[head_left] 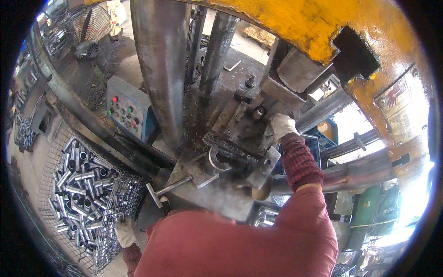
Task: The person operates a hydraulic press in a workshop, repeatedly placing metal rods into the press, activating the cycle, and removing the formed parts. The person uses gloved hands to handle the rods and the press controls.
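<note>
My right hand (282, 126), in a white glove, reaches into a large press beside its die block (243, 125). Its fingers look curled, and whatever they may hold is hidden. A short round metal piece (259, 112) stands on the die just left of that hand, below the press ram (300, 71). Low at the left, my gloved left hand (125, 232) hangs by the wire basket (119, 196) full of short shiny metal tubes (79, 189). The fingers of this hand are too unclear to read.
A T-handled bar (173, 187) and a C-shaped metal piece (215, 160) lie on the plate before me. Thick steel columns (161, 69) rise ahead. A control box (127, 108) with coloured buttons stands left, a fan (87, 32) behind it. The yellow press frame (277, 18) hangs overhead.
</note>
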### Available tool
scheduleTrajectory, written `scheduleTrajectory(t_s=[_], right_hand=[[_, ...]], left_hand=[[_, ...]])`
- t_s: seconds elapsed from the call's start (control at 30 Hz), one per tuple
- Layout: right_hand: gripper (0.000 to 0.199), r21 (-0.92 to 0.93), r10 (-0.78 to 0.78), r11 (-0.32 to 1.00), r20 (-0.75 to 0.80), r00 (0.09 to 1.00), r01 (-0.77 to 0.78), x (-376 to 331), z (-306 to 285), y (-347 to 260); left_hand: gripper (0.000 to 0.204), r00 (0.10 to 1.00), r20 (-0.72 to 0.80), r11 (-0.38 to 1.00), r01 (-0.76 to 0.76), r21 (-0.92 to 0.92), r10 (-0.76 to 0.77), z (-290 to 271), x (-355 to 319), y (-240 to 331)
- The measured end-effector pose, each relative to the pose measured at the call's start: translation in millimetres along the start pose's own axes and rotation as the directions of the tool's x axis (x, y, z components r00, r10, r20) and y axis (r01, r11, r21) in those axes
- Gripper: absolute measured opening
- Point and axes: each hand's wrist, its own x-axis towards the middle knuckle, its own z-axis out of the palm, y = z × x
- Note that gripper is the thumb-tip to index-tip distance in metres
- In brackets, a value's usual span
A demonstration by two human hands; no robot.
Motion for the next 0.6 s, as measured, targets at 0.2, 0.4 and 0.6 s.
scheduleTrajectory(t_s=[0.2,0.4,0.6], right_hand=[[0.027,0.229,0.158,0.964,-0.082,0.984,-0.136,-4,-4,-4],[0.024,0.179,0.118,0.979,-0.104,0.988,-0.098,-4,2,3],[0.025,0.253,0.153,0.960,-0.116,0.981,-0.119,8,19,5]], left_hand=[[0.034,0.995,0.027,0.984,-0.086,-0.156,0.091,-10,4,20],[0.043,0.971,0.063,0.961,-0.238,0.141,0.231,-8,16,2],[0.048,0.990,0.066,0.992,-0.123,0.021,0.121,0,16,25]])
